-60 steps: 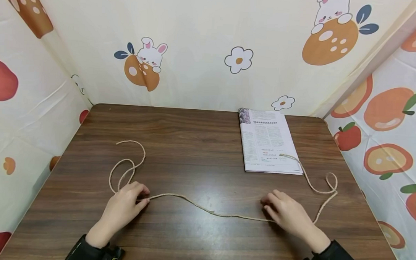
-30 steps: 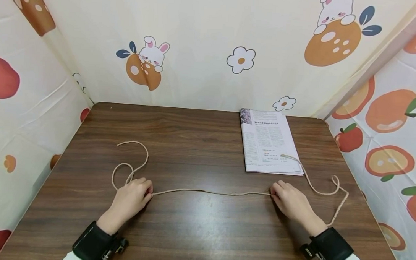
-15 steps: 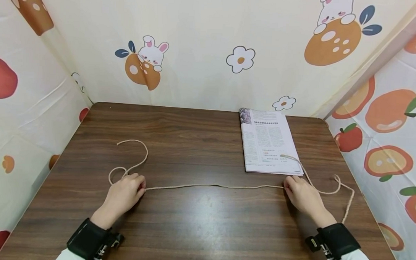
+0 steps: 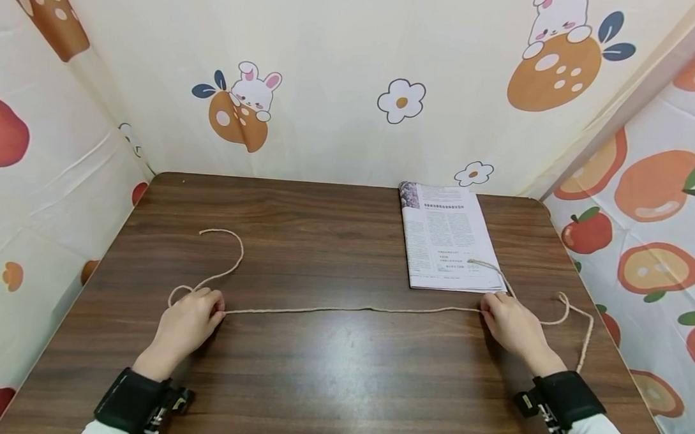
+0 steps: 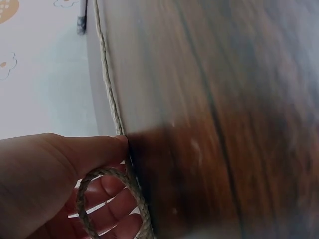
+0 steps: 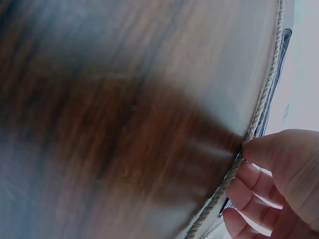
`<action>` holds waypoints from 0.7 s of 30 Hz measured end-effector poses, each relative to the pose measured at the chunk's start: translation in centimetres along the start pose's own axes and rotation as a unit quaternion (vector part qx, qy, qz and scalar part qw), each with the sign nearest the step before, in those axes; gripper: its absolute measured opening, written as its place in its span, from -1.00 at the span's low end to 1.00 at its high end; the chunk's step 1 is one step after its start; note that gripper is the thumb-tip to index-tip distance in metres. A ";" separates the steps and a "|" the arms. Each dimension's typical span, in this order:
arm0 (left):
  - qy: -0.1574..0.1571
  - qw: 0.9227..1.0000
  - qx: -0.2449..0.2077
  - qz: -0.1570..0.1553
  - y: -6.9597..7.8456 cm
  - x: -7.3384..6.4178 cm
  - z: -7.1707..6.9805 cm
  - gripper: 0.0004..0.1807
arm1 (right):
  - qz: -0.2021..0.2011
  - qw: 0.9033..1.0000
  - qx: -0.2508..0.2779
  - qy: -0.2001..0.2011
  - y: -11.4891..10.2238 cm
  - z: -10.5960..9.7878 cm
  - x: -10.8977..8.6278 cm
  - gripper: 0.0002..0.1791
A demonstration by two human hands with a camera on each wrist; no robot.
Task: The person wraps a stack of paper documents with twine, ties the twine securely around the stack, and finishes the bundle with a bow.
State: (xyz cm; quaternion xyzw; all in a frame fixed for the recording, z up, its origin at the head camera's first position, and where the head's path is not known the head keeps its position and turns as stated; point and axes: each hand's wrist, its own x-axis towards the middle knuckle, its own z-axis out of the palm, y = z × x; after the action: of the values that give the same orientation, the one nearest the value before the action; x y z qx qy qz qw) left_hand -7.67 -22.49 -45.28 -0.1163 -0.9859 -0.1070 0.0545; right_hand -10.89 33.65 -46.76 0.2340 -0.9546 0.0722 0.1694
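Observation:
A thin beige rope (image 4: 344, 309) runs nearly straight from hand to hand, low over the table. My left hand (image 4: 187, 323) pinches it between thumb and fingers on the left; beyond that hand a loop and a curved tail lie on the wood. On the right, my right hand (image 4: 516, 328) pinches the rope just below the newspaper (image 4: 447, 236). The rope's other end bends around behind the right hand and lies over the newspaper's lower right part. In the left wrist view a loop of rope (image 5: 82, 199) hangs before the curled fingers. The right wrist view shows rope (image 6: 259, 112) passing under the thumb.
The brown wooden table (image 4: 323, 242) fills the middle of the head view. Behind it and at both sides stand cloth walls (image 4: 328, 114) printed with fruit, rabbits and flowers. A black strap (image 4: 131, 401) with a camera sits on each wrist.
The right hand, first beside the rope, has taken hold of it and moved right and farther up the table. The left hand has shifted left. The rope between them has straightened.

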 end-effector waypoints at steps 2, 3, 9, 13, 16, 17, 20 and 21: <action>-0.002 1.000 -0.004 -0.010 -0.3 0.0 -0.2 -0.78 | 0.000 1.000 -0.002 0.002 0.0 0.0 0.1 -0.74; -0.003 1.000 -0.005 -0.017 -0.5 0.0 -0.4 -0.78 | 0.001 1.000 -0.002 0.002 0.0 0.0 0.1 -0.74; -0.002 0.999 -0.009 -0.038 -1.4 -0.1 -0.8 -0.81 | -0.004 1.000 -0.002 -0.002 -0.4 0.2 0.7 -0.77; -0.001 0.999 -0.011 -0.038 -1.8 0.0 -0.8 -0.82 | -0.001 1.000 -0.008 -0.004 -0.7 0.3 1.2 -0.76; 0.002 0.999 -0.010 -0.037 -2.0 0.2 -0.8 -0.81 | 0.003 1.000 -0.014 -0.011 -0.9 0.5 1.6 -0.75; 0.004 0.999 -0.009 -0.037 -2.0 0.3 -0.8 -0.80 | 0.005 1.000 -0.017 -0.013 -0.9 0.5 1.7 -0.74; 0.004 0.999 -0.008 -0.032 -2.1 0.6 -0.8 -0.80 | 0.014 0.999 -0.027 -0.014 -1.0 0.6 2.0 -0.74; 0.003 1.000 -0.008 -0.029 -2.2 0.7 -0.8 -0.80 | 0.019 0.999 -0.029 -0.015 -1.0 0.6 2.0 -0.74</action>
State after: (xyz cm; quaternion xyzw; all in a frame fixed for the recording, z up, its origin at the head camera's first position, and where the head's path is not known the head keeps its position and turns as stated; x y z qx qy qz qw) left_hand -8.77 -24.61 -44.82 -0.0873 -0.9879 -0.1166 0.0537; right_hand -12.25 31.77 -46.50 0.2119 -0.9630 0.0444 0.1607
